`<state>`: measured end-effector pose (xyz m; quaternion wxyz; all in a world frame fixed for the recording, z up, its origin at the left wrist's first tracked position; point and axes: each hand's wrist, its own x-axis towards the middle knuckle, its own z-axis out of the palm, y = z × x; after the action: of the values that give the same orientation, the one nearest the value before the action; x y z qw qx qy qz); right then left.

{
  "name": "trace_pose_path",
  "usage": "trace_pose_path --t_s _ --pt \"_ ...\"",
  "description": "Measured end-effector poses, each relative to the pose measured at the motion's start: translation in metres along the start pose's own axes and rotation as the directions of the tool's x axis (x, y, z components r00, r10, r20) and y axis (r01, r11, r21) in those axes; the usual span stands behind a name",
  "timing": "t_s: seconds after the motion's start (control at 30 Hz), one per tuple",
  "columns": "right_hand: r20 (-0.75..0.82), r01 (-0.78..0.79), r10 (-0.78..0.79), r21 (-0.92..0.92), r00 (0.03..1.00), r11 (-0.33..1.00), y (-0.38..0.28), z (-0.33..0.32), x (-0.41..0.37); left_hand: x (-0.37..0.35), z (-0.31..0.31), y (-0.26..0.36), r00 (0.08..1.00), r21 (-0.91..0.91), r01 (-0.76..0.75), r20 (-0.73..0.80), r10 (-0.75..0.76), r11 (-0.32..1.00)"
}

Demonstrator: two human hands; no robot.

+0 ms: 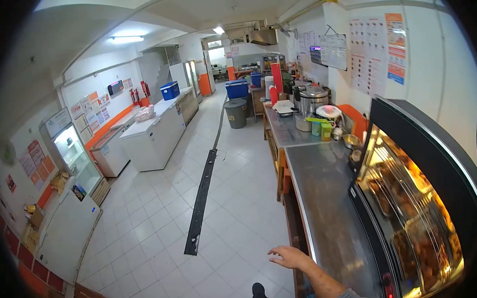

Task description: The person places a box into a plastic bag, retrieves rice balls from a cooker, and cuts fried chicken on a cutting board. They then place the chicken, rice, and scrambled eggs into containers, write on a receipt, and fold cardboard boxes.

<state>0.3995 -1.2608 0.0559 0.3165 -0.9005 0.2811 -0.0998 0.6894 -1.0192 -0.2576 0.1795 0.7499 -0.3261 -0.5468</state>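
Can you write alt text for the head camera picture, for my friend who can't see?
A person's empty right hand hovers over a tiled floor beside a long metal counter in a kitchen. At right glows a glass case of food; pots sit farther along the counter, and white chest freezers stand at left.

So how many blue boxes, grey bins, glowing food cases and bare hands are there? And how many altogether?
Blue boxes: 3
Grey bins: 1
Glowing food cases: 1
Bare hands: 1
Total: 6
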Motion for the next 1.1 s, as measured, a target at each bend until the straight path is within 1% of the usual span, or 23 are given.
trace_pose_path --t_s 0.07,0.1,0.17,0.2,0.27,0.4,0.43,0.47,0.5,0.53,0.57,0.6,0.63,0.67,0.7,0.73,0.8,0.83,0.9,0.93,1.0,1.07,1.1 --pt "-0.007 0.009 -0.010 -0.026 1.000 1.000 0.024 -0.014 0.057 0.047 -0.033 0.035 1.000 0.001 0.011 -0.003 -0.011 1.000" --pt "0.028 -0.027 0.027 0.020 0.999 0.999 0.040 -0.019 0.084 0.072 -0.053 0.065 1.000 0.004 0.008 -0.004 -0.008 1.000" --pt "0.097 -0.109 0.099 0.097 0.990 0.989 0.085 -0.017 0.121 0.120 -0.067 0.105 1.000 -0.006 0.017 0.011 -0.017 1.000" --pt "0.107 -0.120 0.110 0.091 0.988 0.989 0.111 -0.021 0.134 0.143 -0.074 0.127 1.000 -0.010 0.023 0.017 -0.023 1.000" --pt "0.134 -0.249 0.233 0.122 0.963 0.961 0.160 -0.032 0.155 0.184 -0.096 0.156 0.998 -0.001 0.052 0.024 -0.052 0.999" --pt "0.109 -0.524 0.514 0.107 0.851 0.845 0.253 -0.076 0.192 0.288 -0.170 0.231 0.997 0.060 0.078 0.009 -0.078 0.995" --pt "0.097 -0.523 0.514 0.115 0.852 0.845 0.277 -0.084 0.209 0.321 -0.190 0.260 0.997 0.076 0.074 -0.002 -0.074 0.994" --pt "0.150 -0.603 0.590 0.067 0.794 0.795 0.300 -0.095 0.229 0.362 -0.197 0.306 0.994 -0.066 -0.086 -0.067 0.081 0.994" --pt "0.201 -0.674 0.660 0.007 0.724 0.738 0.325 -0.111 0.253 0.400 -0.208 0.356 0.991 -0.305 -0.110 -0.109 0.080 0.946" --pt "0.209 -0.677 0.661 0.003 0.720 0.736 0.345 -0.125 0.281 0.421 -0.214 0.394 0.989 -0.528 -0.120 -0.141 0.053 0.841" --pt "0.258 -0.657 0.638 -0.018 0.725 0.754 0.367 -0.137 0.318 0.441 -0.217 0.420 0.990 -0.532 -0.106 -0.137 0.038 0.840" --pt "0.314 -0.637 0.613 -0.032 0.725 0.770 0.389 -0.145 0.354 0.456 -0.223 0.439 0.991 -0.556 -0.120 -0.119 0.064 0.822" --pt "0.300 -0.545 0.537 -0.063 0.788 0.836 0.416 -0.150 0.399 0.466 -0.236 0.449 0.991 -0.572 -0.130 -0.105 0.085 0.810" --pt "0.278 -0.446 0.454 -0.094 0.846 0.890 0.438 -0.164 0.447 0.474 -0.253 0.452 0.992 -0.562 -0.114 -0.105 0.066 0.819" --pt "0.237 -0.438 0.445 -0.085 0.864 0.895 0.436 -0.193 0.493 0.482 -0.264 0.444 0.995 -0.362 -0.069 -0.087 0.040 0.930" --pt "0.189 -0.429 0.437 -0.081 0.880 0.900 0.430 -0.227 0.545 0.492 -0.277 0.438 0.997 -0.143 -0.028 -0.073 0.018 0.989" --pt "0.112 -0.327 0.332 -0.060 0.937 0.943 0.431 -0.282 0.634 0.508 -0.309 0.415 0.969 0.096 0.048 -0.248 -0.023 0.994" --pt "0.102 -0.327 0.332 -0.060 0.938 0.943 0.433 -0.309 0.676 0.534 -0.330 0.424 0.968 0.102 0.040 -0.250 -0.014 0.994" --pt "0.024 -0.225 0.224 0.110 0.974 0.968 0.447 -0.356 0.754 0.596 -0.380 0.451 0.958 0.098 0.036 -0.288 -0.007 0.995" --pt "0.006 -0.223 0.223 0.116 0.975 0.968 0.464 -0.367 0.787 0.626 -0.411 0.464 0.952 0.102 0.038 -0.307 -0.005 0.994" --pt "-0.044 -0.230 0.253 0.291 0.966 0.929 0.506 -0.394 0.849 0.691 -0.478 0.499 0.940 0.118 0.034 -0.342 0.008 0.992" --pt "-0.087 -0.348 0.391 0.312 0.916 0.884 0.571 -0.384 0.892 0.760 -0.543 0.550 0.930 0.140 0.021 -0.367 0.032 0.990" --pt "-0.096 -0.396 0.415 0.172 0.905 0.902 0.599 -0.373 0.900 0.800 -0.562 0.585 0.928 0.145 0.004 -0.368 0.050 0.989"
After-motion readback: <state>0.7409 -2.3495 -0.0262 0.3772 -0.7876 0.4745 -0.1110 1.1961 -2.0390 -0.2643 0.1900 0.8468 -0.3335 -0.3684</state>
